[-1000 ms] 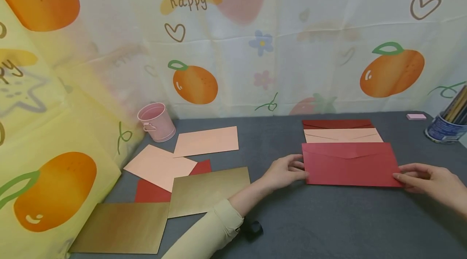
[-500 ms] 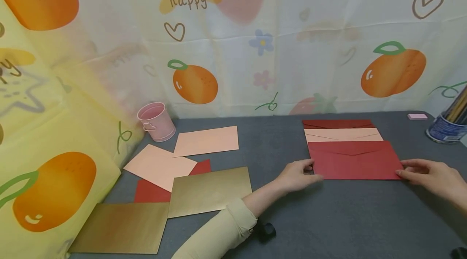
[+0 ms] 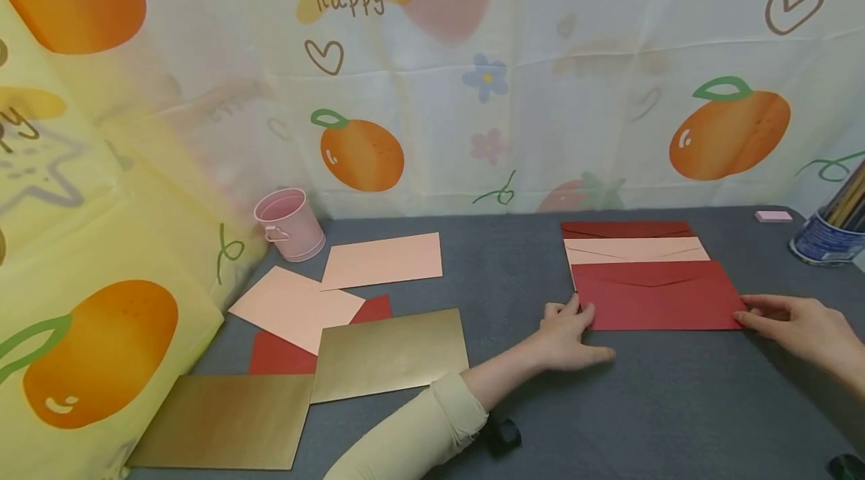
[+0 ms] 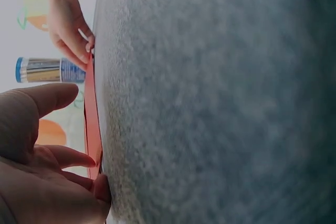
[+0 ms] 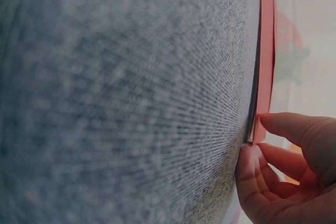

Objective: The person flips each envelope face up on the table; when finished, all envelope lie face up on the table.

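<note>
The left hand (image 3: 565, 336) is spread, its fingers set against the left edge of the red envelope (image 3: 658, 296); the right end is pinched by the right hand (image 3: 791, 324). On or just above the desk (image 3: 642, 405), its length is aligned left-to-right between them, neither nearer.

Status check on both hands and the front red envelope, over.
Right hand pinching front red envelope by lower right corner. Left hand touching its left edge, thumb spread. Nothing seen blocking it.
</note>
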`<action>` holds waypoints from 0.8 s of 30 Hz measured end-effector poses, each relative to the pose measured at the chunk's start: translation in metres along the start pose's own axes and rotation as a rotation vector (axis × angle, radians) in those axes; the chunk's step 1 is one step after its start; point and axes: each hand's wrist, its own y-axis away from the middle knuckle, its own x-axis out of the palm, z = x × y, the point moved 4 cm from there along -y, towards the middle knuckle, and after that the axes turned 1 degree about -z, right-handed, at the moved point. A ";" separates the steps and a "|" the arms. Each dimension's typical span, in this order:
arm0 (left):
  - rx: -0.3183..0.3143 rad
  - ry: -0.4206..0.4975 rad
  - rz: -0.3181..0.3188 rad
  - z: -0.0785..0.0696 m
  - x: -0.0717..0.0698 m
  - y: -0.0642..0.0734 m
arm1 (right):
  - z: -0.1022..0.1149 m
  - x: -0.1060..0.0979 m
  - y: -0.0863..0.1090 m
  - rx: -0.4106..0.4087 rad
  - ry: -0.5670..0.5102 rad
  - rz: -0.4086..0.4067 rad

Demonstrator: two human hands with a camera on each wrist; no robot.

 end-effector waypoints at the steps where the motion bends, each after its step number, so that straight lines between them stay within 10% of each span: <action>1: -0.011 -0.020 0.003 -0.001 0.000 0.001 | 0.001 -0.001 0.000 -0.001 0.002 0.003; 16: 0.017 -0.193 0.009 0.001 0.003 0.002 | 0.021 0.000 0.004 -0.172 0.133 -0.089; 24: 0.225 -0.084 -0.005 0.017 -0.012 0.008 | 0.053 0.005 0.009 -0.191 0.087 -0.164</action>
